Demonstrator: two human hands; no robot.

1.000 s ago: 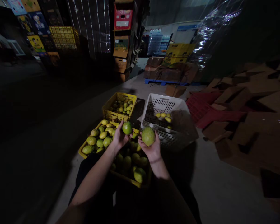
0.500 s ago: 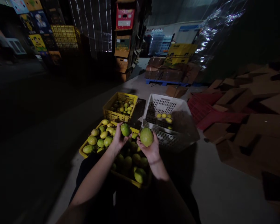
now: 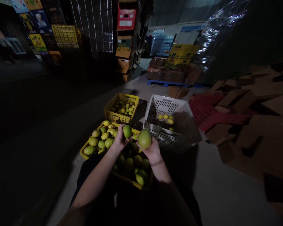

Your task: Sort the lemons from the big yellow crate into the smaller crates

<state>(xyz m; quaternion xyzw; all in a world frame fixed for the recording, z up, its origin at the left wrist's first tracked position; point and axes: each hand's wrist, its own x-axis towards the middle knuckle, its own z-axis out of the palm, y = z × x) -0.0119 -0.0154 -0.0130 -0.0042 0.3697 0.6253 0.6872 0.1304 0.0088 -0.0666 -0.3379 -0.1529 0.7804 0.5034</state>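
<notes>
Head camera lets me look down at two bare hands from far away. The person's left hand [image 3: 120, 141] is curled around a small, round, green fruit [image 3: 127, 131]. The right hand [image 3: 153, 153] is turned up like a cup and holds a bigger, round, yellow-green fruit [image 3: 145, 139]. I see the two held fruits close together, with a little gap between them.

Both hands are up over a yellow plastic crate [image 3: 83, 152] near the person's legs. Lots of yellow and green fruits [image 3: 109, 143] fill it, and the ones at the close end are in dark shade.

Just behind it I see another yellow plastic crate with holes in its sides [image 3: 115, 117], with a pile of small yellow-green fruits [image 3: 127, 106] inside. To the right is a big white plastic crate with holes [image 3: 187, 133], and a few yellow fruits [image 3: 170, 121] lie in it.

Far over to the right, a red plastic crate [image 3: 202, 110] sits by a messy heap of brown cardboard boxes [image 3: 261, 128]. At the back, a blue pallet [image 3: 165, 83] has boxes on top.
</notes>
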